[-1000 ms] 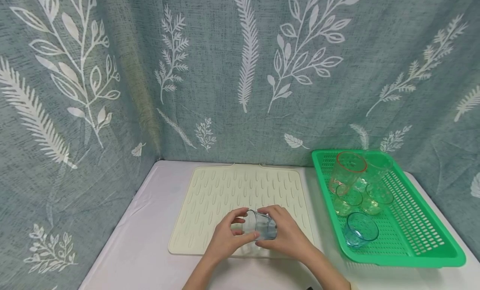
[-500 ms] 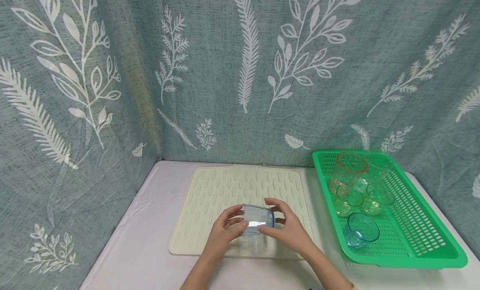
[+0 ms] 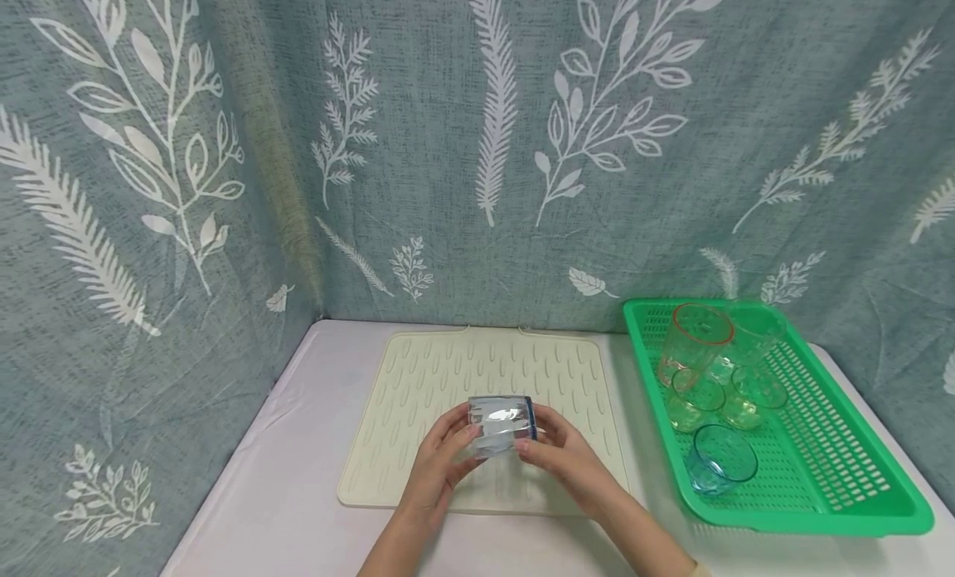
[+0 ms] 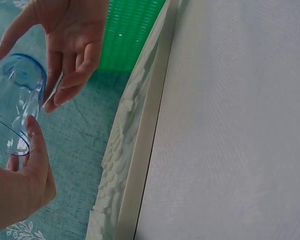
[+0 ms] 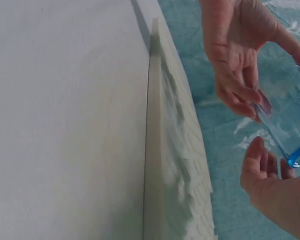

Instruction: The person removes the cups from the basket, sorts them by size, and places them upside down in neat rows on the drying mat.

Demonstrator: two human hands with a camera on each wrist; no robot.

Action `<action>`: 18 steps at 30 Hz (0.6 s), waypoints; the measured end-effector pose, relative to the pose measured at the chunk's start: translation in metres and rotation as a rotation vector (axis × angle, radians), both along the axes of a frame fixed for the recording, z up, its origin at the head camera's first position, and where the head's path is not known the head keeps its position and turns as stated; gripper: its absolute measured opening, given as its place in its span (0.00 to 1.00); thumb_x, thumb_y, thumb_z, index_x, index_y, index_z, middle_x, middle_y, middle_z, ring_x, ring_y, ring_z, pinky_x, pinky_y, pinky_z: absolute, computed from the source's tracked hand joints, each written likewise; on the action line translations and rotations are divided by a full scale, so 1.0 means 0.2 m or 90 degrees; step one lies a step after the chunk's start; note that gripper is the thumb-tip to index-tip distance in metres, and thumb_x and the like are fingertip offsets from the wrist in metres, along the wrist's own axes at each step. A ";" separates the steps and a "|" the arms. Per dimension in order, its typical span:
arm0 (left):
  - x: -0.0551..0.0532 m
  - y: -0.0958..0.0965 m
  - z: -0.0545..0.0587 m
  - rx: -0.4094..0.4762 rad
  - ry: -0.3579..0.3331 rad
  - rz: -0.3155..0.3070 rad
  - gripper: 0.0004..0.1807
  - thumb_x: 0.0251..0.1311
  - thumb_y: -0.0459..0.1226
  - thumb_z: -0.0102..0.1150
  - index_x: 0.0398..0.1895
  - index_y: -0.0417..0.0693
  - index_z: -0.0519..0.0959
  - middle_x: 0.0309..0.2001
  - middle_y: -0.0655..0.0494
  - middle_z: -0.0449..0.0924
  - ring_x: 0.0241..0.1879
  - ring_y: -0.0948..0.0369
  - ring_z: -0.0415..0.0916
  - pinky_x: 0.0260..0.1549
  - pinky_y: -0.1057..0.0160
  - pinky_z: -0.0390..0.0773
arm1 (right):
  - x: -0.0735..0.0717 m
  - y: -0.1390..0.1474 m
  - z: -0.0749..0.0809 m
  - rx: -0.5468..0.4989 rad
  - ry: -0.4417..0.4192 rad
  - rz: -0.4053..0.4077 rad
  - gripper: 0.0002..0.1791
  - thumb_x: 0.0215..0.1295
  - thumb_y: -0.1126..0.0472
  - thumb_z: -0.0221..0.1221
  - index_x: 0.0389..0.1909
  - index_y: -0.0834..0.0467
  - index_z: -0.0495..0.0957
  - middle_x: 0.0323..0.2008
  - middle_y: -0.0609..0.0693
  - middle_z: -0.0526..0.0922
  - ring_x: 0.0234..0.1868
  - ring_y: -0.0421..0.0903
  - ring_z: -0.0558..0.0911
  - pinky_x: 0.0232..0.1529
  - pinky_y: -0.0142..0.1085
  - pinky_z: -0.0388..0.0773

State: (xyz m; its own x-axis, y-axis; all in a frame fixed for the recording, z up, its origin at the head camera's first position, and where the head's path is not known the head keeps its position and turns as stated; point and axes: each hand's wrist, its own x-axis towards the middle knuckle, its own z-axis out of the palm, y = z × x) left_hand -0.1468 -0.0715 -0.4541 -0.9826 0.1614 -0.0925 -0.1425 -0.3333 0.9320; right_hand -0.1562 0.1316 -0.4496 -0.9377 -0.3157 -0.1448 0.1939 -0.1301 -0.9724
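Observation:
A clear, blue-tinted drinking glass point(image 3: 498, 424) is held sideways between both hands, over the near half of the cream ridged drying mat point(image 3: 403, 395). Its dark blue end points right in the head view. My left hand point(image 3: 440, 457) grips the left end, thumb on the near side. At the blue end, my right hand point(image 3: 567, 457) holds with its thumb in front and its fingers behind. In the left wrist view the right hand point(image 4: 72, 45) spreads thumb and fingers around one end of the glass point(image 4: 15, 100). The right wrist view cuts off part of the glass point(image 5: 290, 115).
On the right stands a green plastic basket point(image 3: 843, 523). Inside are a tall red-rimmed glass point(image 3: 694, 349), a clear one point(image 3: 757, 336) behind it, yellowish glasses point(image 3: 694, 403) and a blue glass point(image 3: 719, 461). A patterned curtain point(image 3: 433, 146) hangs behind the white table point(image 3: 261, 494).
The glass has been turned in the hands and raised slightly, shifting a little left. The right fingers, spread apart half a second ago, have closed in around its blue end.

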 end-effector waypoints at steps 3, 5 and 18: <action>0.00 -0.01 0.00 0.015 0.005 -0.001 0.36 0.65 0.40 0.54 0.72 0.35 0.55 0.66 0.41 0.63 0.53 0.60 0.74 0.53 0.59 0.76 | 0.00 -0.02 0.00 -0.029 -0.020 0.000 0.38 0.64 0.61 0.63 0.71 0.64 0.58 0.61 0.60 0.72 0.56 0.49 0.77 0.58 0.42 0.74; 0.00 -0.01 0.00 0.022 0.006 -0.003 0.36 0.65 0.39 0.54 0.72 0.35 0.55 0.67 0.40 0.62 0.53 0.60 0.74 0.53 0.59 0.76 | 0.00 -0.03 0.00 -0.040 -0.027 -0.005 0.37 0.64 0.61 0.63 0.70 0.64 0.59 0.59 0.59 0.73 0.54 0.49 0.78 0.58 0.42 0.75; -0.02 -0.11 -0.03 -0.095 0.039 -0.015 0.34 0.68 0.43 0.54 0.72 0.36 0.58 0.68 0.40 0.63 0.61 0.54 0.69 0.57 0.60 0.73 | -0.04 -0.09 -0.01 -0.056 -0.024 -0.016 0.36 0.63 0.61 0.64 0.69 0.65 0.60 0.60 0.59 0.73 0.54 0.47 0.78 0.57 0.40 0.76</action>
State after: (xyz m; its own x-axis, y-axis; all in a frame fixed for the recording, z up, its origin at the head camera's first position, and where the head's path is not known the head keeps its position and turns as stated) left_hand -0.1506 -0.0943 -0.4603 -0.9833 0.1728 -0.0572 -0.0899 -0.1874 0.9782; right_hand -0.1639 0.1129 -0.4525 -0.9397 -0.3058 -0.1533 0.2266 -0.2205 -0.9487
